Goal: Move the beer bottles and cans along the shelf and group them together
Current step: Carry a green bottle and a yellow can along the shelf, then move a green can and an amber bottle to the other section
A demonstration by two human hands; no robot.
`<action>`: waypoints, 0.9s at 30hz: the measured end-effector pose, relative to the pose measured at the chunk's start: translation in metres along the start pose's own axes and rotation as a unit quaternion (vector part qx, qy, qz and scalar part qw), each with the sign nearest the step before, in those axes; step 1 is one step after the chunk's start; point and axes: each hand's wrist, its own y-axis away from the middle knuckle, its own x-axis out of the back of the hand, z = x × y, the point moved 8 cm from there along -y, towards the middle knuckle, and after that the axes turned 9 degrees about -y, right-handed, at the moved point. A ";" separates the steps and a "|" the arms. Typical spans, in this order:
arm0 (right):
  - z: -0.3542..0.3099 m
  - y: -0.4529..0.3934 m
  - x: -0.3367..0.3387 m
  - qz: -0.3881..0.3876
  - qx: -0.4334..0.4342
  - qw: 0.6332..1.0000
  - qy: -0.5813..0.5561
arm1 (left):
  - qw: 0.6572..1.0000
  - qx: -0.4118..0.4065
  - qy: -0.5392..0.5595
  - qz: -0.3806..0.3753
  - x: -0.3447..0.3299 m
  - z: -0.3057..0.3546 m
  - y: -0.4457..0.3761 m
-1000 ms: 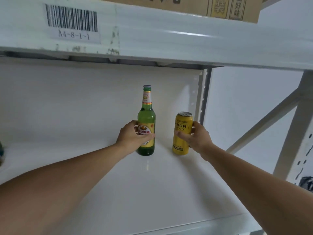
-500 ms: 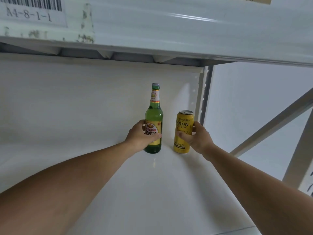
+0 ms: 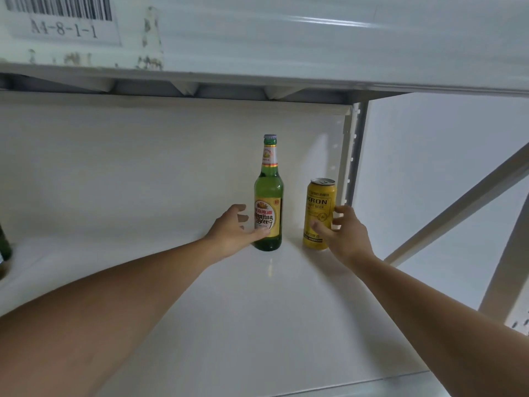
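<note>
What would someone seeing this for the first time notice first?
A green beer bottle and a yellow can stand upright side by side, apart, near the back right of a white shelf. The left hand and the right hand flank them, fingers spread.

Soft, even, dimmish light; wide-angle bending at the edges, slight blur throughout.

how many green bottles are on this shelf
2. One green bottle stands upright left of the yellow can; a second bottle is cut off at the left edge. More may sit out of frame.
</note>
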 end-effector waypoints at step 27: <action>-0.169 0.215 -0.221 -0.309 0.205 0.921 0.120 | 0.943 0.069 -0.318 0.072 0.246 -0.136 0.276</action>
